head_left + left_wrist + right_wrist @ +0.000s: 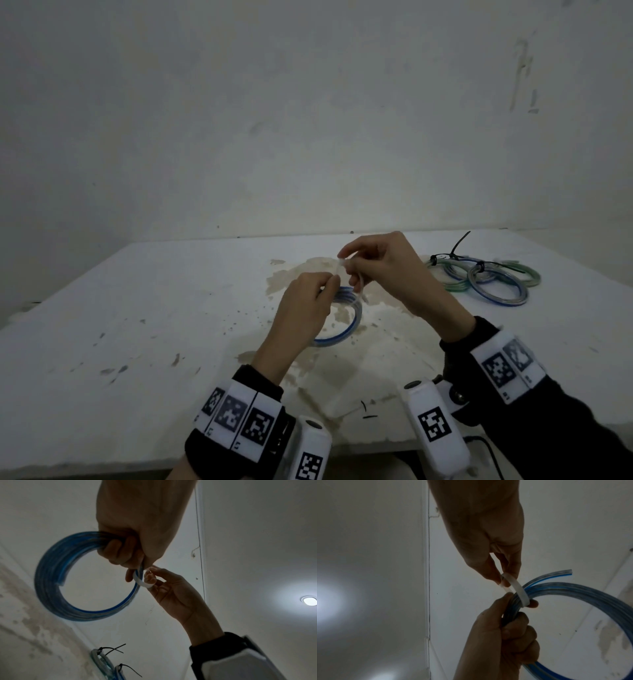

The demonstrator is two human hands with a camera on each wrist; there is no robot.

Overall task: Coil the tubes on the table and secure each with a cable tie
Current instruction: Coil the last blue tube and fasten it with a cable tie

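Left hand [301, 305] clenches the blue tube coil [346, 329] above the table [137, 308] centre. Right hand [383, 270] pinches a white cable tie [520, 591] looped round the coil. Tied coils [486, 277] lie at two o'clock. No legible writing.

You had two hands going, your left hand [301, 308] and your right hand [383, 270]. Between them there was one blue-striped coil [342, 337] and one white cable tie [518, 588], just one of each. There was one table [137, 308]. At 2 o'clock on it sat the pile of tied coils [500, 291]. I counted four, two bluish and two greenish, but they overlapped, so that's shaky. Black cable ties [460, 243] on that pile: three, I think. At 6 o'clock were two tiny black bits [369, 417].
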